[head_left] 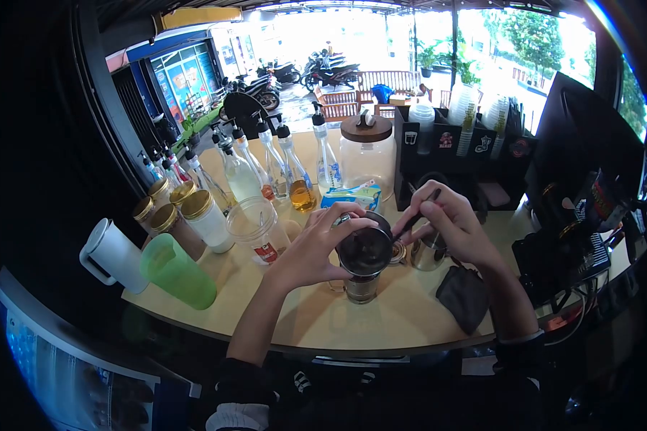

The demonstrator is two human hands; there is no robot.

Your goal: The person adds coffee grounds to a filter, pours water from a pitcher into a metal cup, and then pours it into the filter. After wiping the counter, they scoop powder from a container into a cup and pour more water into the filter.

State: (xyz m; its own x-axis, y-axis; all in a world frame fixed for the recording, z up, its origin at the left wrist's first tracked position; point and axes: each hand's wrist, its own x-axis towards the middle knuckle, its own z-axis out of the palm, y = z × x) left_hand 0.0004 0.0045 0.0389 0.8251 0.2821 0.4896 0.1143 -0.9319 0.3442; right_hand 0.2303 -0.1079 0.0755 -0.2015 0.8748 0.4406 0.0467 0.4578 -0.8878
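My left hand (316,248) is wrapped round a round metal cup (366,251), its dark inside turned towards me. The cup is held right over a small clear glass (361,290) on the counter. Pinched in my right hand (449,226) is a slim dark stick-like tool (425,208), its lower end close to the cup's right rim; I cannot tell what kind of tool it is. A metal pitcher (428,253) stands just behind my right hand. Beside my right wrist lies a dark grey cloth (463,299).
To the left are a clear plastic tub (255,233), jars with gold lids (207,223), a green pitcher (180,269) and a white jug (115,255). Several pump bottles (287,169) and a wood-lidded jar (366,154) line the back. A black cup organizer (460,154) stands back right.
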